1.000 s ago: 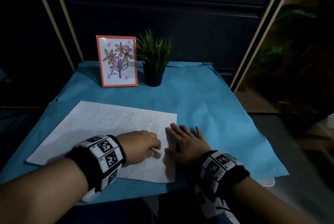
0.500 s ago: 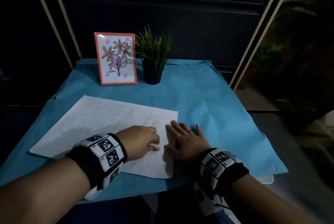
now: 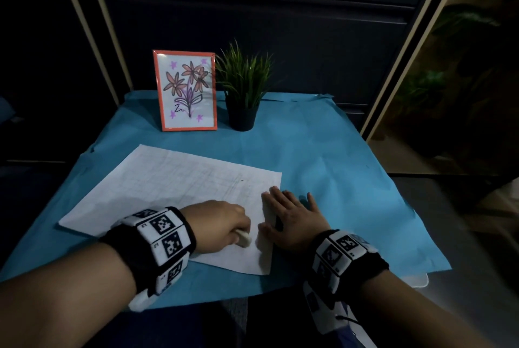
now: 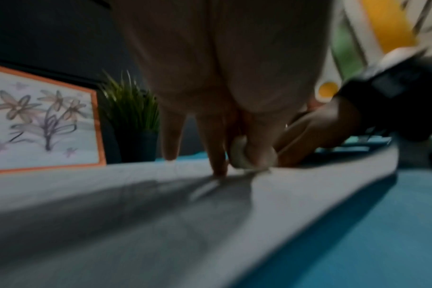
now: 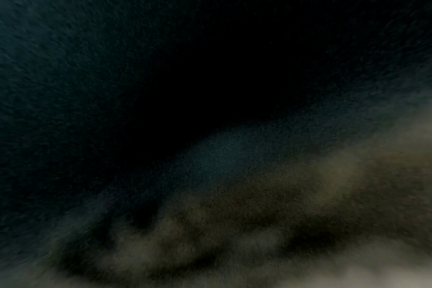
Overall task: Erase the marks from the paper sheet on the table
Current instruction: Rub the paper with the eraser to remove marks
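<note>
A white paper sheet point(image 3: 174, 187) with faint pencil lines lies on the blue table cover point(image 3: 323, 179). My left hand point(image 3: 224, 224) pinches a small white eraser point(image 3: 243, 238) and presses it on the sheet near its right edge. The left wrist view shows the eraser point(image 4: 239, 154) between my thumb and fingers, touching the paper sheet point(image 4: 136, 214). My right hand point(image 3: 292, 215) lies flat with fingers spread, pressing the sheet's right edge down. The right wrist view is dark and blurred.
A framed flower drawing point(image 3: 186, 90) with an orange border and a small potted plant point(image 3: 243, 89) stand at the back of the table. Dark wall panels rise behind them. The table's right edge drops off to a dim floor point(image 3: 463, 235).
The left hand with the eraser has shifted slightly over the sheet near the right edge. The right hand stays flat on the paper's edge.
</note>
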The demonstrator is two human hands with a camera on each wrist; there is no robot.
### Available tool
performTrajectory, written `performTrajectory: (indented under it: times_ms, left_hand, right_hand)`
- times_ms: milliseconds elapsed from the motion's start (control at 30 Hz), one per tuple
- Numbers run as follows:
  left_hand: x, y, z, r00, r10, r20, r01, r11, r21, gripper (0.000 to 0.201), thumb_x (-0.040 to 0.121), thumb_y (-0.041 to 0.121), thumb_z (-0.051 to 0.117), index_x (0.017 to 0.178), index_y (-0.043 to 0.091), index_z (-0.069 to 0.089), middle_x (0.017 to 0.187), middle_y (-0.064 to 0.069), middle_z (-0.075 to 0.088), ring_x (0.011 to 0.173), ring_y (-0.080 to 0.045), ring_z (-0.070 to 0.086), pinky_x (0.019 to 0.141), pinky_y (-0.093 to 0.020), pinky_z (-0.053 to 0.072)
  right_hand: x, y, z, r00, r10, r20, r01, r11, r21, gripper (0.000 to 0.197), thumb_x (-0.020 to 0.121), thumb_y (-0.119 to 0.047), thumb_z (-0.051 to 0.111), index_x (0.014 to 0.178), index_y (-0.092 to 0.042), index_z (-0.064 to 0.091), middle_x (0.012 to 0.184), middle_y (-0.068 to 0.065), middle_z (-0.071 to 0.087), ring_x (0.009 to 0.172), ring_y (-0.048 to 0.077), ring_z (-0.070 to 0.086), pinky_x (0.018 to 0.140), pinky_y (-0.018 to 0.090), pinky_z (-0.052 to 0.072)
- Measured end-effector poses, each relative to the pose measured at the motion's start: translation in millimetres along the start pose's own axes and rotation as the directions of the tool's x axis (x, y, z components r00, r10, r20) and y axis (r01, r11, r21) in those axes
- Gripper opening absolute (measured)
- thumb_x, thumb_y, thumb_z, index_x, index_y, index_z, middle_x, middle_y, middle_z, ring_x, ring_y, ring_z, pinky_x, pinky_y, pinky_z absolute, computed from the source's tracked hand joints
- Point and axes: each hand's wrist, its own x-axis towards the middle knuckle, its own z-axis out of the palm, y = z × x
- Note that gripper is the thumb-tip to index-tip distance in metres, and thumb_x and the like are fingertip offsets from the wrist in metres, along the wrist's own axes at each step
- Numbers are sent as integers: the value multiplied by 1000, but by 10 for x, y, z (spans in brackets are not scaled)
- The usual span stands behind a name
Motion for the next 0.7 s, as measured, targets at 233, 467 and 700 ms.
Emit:
performTrajectory:
  times_ms: [233,467,700]
  left_hand:
    - [8,10,14,999,42,24,-42,999,1,25,99,31,49,119,25,60,115,9,54,104,-14,54,84,-24,39]
    - [38,-15,22,995,-28,-94,28,1000,-6,23,101,35,44,113,21,58,113,6,54,92,-12,51,75,-23,33]
    - [-27,-33,32,999,30,-42,-29,1000,7,21,100,31,46,116,23,56,115,8,53,99,-14,54,80,-24,37]
  right_hand:
    - [19,5,28,1000,2,-4,-2,1000,-7,77,85,-68,20,151,-34,3,159,-12,-4,146,9,1,114,50,-9]
    - [7,-7,-1,1000,14,8,-14,1000,3,70,93,-60,29,151,-34,1,159,-12,-6,146,9,-2,115,49,-11]
    - [4,-23,-20,1000,17,1,-17,1000,10,70,93,-60,30,151,-34,3,159,-12,-6,146,9,-1,114,49,-11]
